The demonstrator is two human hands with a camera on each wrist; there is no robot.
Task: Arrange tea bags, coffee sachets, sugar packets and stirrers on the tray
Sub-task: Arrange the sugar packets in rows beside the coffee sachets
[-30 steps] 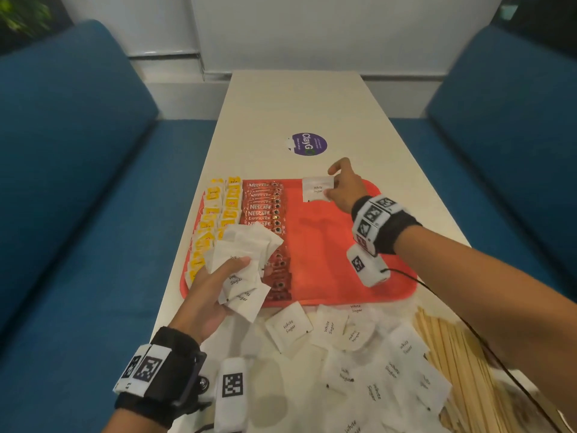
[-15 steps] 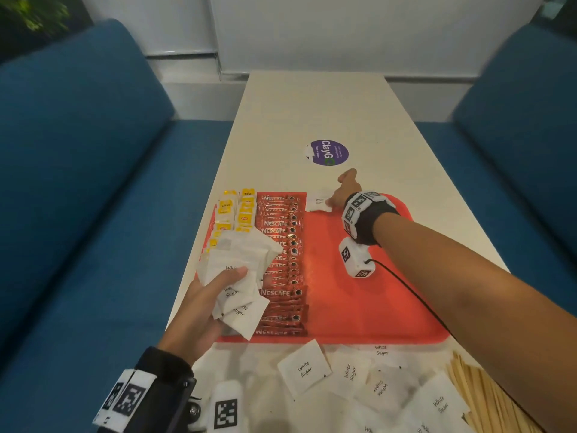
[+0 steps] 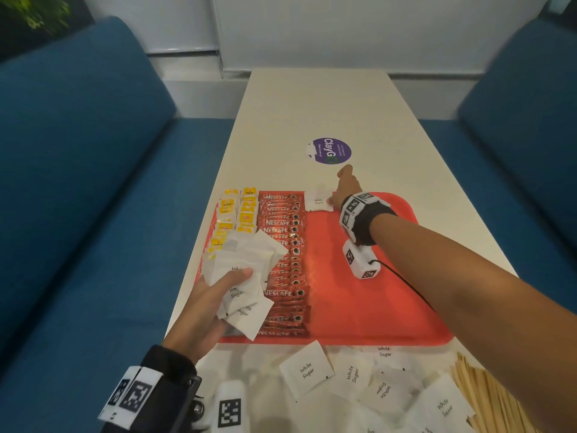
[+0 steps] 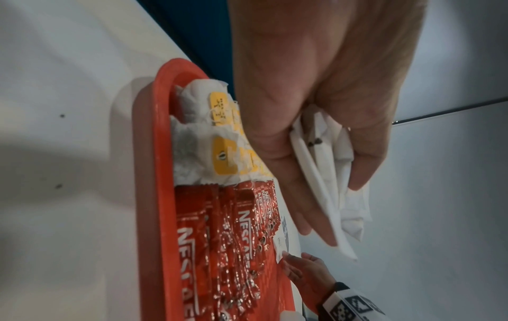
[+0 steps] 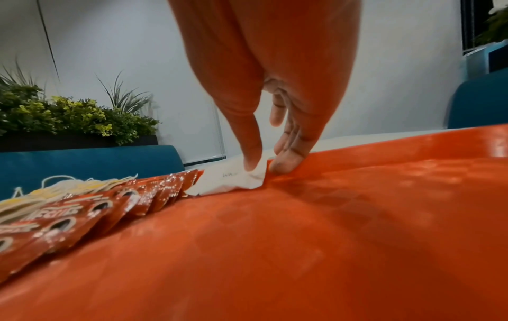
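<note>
A purple round sticker (image 3: 331,150) lies on the white desk (image 3: 321,101) just beyond the red tray (image 3: 374,307), and blue sofas (image 3: 78,182) flank the desk on both sides. On the tray's left side lie yellow-tagged tea bags (image 3: 232,214), with a row of red coffee sachets (image 3: 282,260) beside them. The tray's right half is bare red surface. Loose sugar packets (image 3: 368,379) litter the near desk edge, with wooden stirrers (image 3: 487,398) at the near right.

The right hand (image 3: 346,190) reaches to the tray's far edge, arm extended; thumb and fingertips appear to pinch a corner of a single sugar packet (image 3: 318,201) lying next to the sachets. The left hand (image 3: 215,298) hovers over the tray's near left, its grip clenched around a bundle of sugar packets (image 3: 246,270).
</note>
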